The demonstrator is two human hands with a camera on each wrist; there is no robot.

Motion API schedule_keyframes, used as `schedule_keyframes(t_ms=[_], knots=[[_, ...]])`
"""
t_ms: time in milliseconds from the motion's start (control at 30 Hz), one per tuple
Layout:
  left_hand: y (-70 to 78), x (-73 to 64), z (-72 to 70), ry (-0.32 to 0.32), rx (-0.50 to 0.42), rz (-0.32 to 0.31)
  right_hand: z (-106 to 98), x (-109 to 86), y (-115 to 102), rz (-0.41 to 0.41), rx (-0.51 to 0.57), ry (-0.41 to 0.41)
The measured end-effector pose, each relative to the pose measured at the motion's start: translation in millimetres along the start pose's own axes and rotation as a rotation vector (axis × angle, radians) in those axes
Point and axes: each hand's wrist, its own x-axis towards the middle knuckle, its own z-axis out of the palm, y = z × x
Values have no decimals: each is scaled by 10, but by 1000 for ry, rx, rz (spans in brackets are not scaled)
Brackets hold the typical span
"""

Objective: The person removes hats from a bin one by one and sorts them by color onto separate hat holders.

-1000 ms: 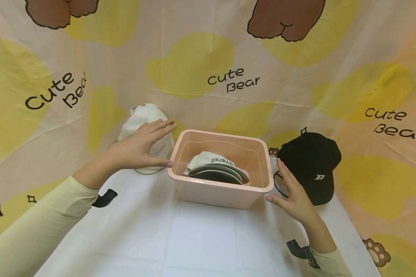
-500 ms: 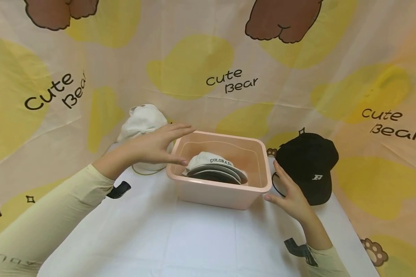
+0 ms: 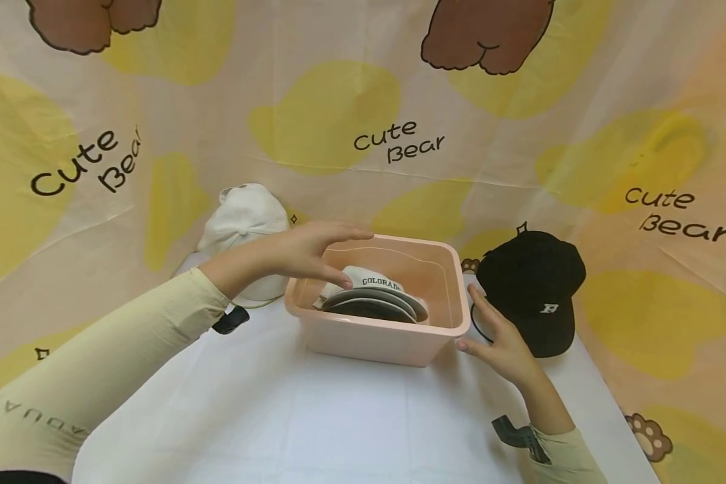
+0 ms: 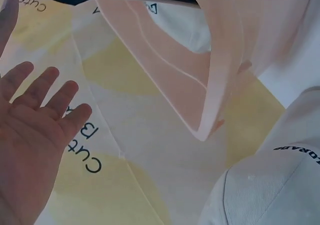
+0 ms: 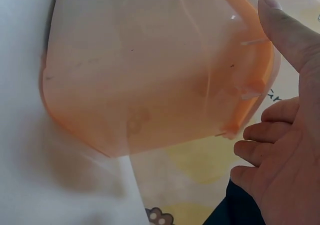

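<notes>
A pink plastic bin stands mid-table and holds a white cap lettered COLORADO on top of other stacked caps. My left hand reaches over the bin's left rim with straight fingers and holds nothing; its thumb is close above the white cap. In the left wrist view the palm is spread beside the bin's wall. My right hand is open next to the bin's right wall, seemingly touching it. In the right wrist view its fingers stand beside the bin.
A black cap lies right of the bin, just behind my right hand. A white cap sits left of the bin against the printed backdrop. The white tablecloth spreads out in front of the bin.
My left hand has left the white cap at the left and moved right, over the bin's rim. The right hand has barely moved beside the bin.
</notes>
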Motion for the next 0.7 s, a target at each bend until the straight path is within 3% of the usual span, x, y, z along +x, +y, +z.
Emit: schedule_keyframes(t_ms=[267, 533, 700], knots=[[16, 199, 120, -62, -42, -17, 28, 1, 0, 13, 28, 7], [18, 364, 258, -99, -50, -73, 41, 3, 11, 20, 49, 7], [-9, 440, 337, -126, -60, -60, 64, 8, 20, 23, 56, 9]])
